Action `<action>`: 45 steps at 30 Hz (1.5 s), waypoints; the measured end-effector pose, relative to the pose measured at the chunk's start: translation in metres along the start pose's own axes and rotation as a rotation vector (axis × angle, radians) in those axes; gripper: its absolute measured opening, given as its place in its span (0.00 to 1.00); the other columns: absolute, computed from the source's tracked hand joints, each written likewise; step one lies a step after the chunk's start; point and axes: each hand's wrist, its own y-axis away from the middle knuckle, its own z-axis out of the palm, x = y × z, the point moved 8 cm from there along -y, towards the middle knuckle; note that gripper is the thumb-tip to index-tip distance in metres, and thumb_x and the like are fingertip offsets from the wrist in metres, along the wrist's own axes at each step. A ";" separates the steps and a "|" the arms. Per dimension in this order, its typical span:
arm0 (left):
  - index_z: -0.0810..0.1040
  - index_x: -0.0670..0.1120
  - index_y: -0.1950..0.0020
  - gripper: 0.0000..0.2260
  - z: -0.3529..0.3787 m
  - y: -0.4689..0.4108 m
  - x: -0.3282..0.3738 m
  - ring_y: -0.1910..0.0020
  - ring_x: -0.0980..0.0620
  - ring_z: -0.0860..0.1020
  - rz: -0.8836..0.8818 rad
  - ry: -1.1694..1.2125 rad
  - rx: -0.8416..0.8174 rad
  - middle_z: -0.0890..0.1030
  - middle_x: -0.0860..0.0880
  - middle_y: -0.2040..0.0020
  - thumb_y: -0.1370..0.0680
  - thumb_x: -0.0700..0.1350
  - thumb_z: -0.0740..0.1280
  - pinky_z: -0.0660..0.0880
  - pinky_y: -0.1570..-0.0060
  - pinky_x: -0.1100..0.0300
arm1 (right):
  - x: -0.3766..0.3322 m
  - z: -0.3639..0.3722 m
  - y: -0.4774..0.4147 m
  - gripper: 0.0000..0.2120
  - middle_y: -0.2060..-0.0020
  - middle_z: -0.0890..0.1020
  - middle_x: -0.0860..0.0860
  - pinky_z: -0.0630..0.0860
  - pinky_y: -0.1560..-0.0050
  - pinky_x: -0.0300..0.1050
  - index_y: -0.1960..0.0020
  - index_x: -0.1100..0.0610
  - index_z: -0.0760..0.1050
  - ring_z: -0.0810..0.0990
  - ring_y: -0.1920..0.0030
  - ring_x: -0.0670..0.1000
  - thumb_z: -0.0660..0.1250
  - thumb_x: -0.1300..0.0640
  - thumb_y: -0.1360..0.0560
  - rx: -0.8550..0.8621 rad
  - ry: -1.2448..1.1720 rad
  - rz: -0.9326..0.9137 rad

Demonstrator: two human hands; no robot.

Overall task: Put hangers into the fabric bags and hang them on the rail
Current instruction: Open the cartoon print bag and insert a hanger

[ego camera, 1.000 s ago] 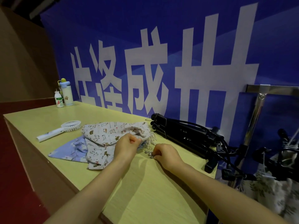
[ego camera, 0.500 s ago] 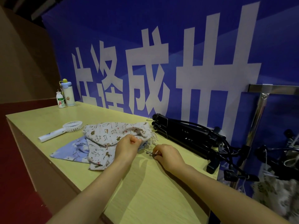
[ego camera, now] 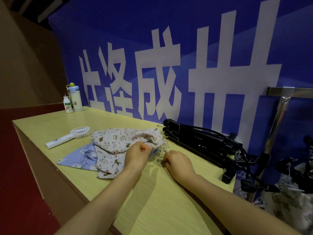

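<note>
Head view showed a cream fabric bag printed with small cartoon animals [ego camera: 116, 141] lying crumpled on the pale yellow-green wooden table [ego camera: 160, 206], its fringed mouth turned toward the hands. It partly covered a light blue floral fabric bag [ego camera: 79, 158] spread flat beneath it, so two bags lay on the table. The left hand [ego camera: 137, 154] was curled, gripping the cream bag's edge near the mouth. The right hand [ego camera: 177, 162], just beside it, pinched a small silver metal piece [ego camera: 160, 160] at the fringe; whether this was a hanger's hook could not be told. A bundle of long black hangers [ego camera: 203, 141] lay behind the hands against the blue banner with large white characters [ego camera: 186, 65]; their number could not be counted. One white handheld fan [ego camera: 67, 137] rested left of the bags. Two bottles stood at the far corner: a white flask with a blue lid [ego camera: 76, 100] and a small white drink bottle [ego camera: 68, 106], touching. A silver metal rail [ego camera: 291, 90] stood to the right, with patterned fabric [ego camera: 288, 192] blurred below it
</note>
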 end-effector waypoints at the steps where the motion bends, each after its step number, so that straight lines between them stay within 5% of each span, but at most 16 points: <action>1: 0.75 0.45 0.54 0.06 0.000 0.000 0.000 0.59 0.52 0.74 0.000 -0.002 0.001 0.77 0.51 0.59 0.22 0.48 0.64 0.69 0.63 0.60 | -0.001 0.000 0.000 0.08 0.51 0.81 0.53 0.75 0.54 0.48 0.48 0.56 0.78 0.78 0.50 0.54 0.62 0.58 0.23 0.004 0.009 -0.010; 5: 0.75 0.46 0.54 0.06 0.000 -0.001 -0.001 0.58 0.51 0.75 -0.003 0.006 0.006 0.77 0.50 0.58 0.22 0.48 0.64 0.71 0.59 0.59 | -0.007 0.002 0.000 0.08 0.51 0.80 0.55 0.67 0.58 0.44 0.47 0.57 0.76 0.77 0.50 0.56 0.61 0.62 0.23 -0.012 0.068 -0.059; 9: 0.75 0.46 0.56 0.06 -0.001 -0.003 -0.001 0.59 0.51 0.75 -0.006 -0.007 0.016 0.77 0.51 0.60 0.22 0.48 0.64 0.73 0.57 0.57 | -0.006 0.000 0.000 0.11 0.47 0.77 0.55 0.71 0.53 0.45 0.42 0.58 0.74 0.76 0.48 0.56 0.62 0.63 0.24 -0.017 0.058 -0.038; 15: 0.75 0.47 0.51 0.04 -0.008 -0.003 0.007 0.58 0.51 0.75 0.076 -0.094 0.052 0.77 0.51 0.57 0.23 0.46 0.66 0.71 0.62 0.59 | 0.002 -0.018 0.005 0.24 0.42 0.69 0.54 0.73 0.48 0.41 0.29 0.56 0.65 0.74 0.48 0.53 0.58 0.68 0.23 0.058 -0.302 0.120; 19: 0.72 0.49 0.39 0.17 -0.001 0.000 0.018 0.43 0.49 0.74 0.259 -0.384 0.093 0.74 0.49 0.41 0.26 0.48 0.69 0.73 0.50 0.56 | 0.009 -0.021 0.003 0.18 0.43 0.69 0.54 0.77 0.48 0.44 0.35 0.53 0.70 0.74 0.46 0.53 0.55 0.67 0.21 0.078 -0.519 0.248; 25: 0.74 0.50 0.40 0.13 0.008 0.003 0.035 0.39 0.51 0.70 0.474 -0.680 0.160 0.73 0.50 0.38 0.23 0.51 0.64 0.73 0.47 0.56 | 0.002 -0.017 -0.003 0.12 0.46 0.74 0.56 0.75 0.61 0.44 0.40 0.56 0.70 0.76 0.52 0.53 0.53 0.61 0.19 0.048 -0.723 0.323; 30: 0.78 0.46 0.41 0.11 -0.014 -0.009 0.034 0.50 0.48 0.78 0.389 -0.261 0.183 0.81 0.48 0.49 0.20 0.45 0.60 0.73 0.57 0.57 | -0.010 -0.012 -0.006 0.09 0.58 0.76 0.53 0.75 0.70 0.40 0.43 0.55 0.70 0.77 0.59 0.51 0.53 0.58 0.18 0.004 -0.934 0.348; 33: 0.76 0.43 0.57 0.11 -0.028 -0.020 0.029 0.61 0.45 0.79 0.303 -0.079 0.129 0.81 0.45 0.62 0.20 0.47 0.60 0.76 0.62 0.51 | -0.024 -0.017 -0.014 0.06 0.61 0.78 0.50 0.81 0.51 0.50 0.48 0.55 0.72 0.80 0.57 0.50 0.57 0.60 0.20 0.017 -0.954 0.280; 35: 0.74 0.42 0.60 0.12 -0.037 -0.020 0.030 0.65 0.50 0.78 0.304 -0.027 0.108 0.79 0.42 0.63 0.20 0.46 0.60 0.75 0.64 0.54 | -0.033 -0.023 -0.021 0.05 0.60 0.80 0.50 0.80 0.48 0.49 0.51 0.55 0.74 0.82 0.56 0.50 0.61 0.62 0.21 0.028 -0.993 0.232; 45: 0.72 0.42 0.57 0.11 -0.140 -0.019 0.055 0.58 0.46 0.79 0.295 0.305 0.449 0.78 0.48 0.62 0.18 0.45 0.56 0.79 0.54 0.51 | -0.095 -0.079 -0.070 0.02 0.52 0.81 0.51 0.76 0.42 0.47 0.53 0.58 0.78 0.79 0.47 0.51 0.66 0.62 0.24 0.150 -1.038 0.055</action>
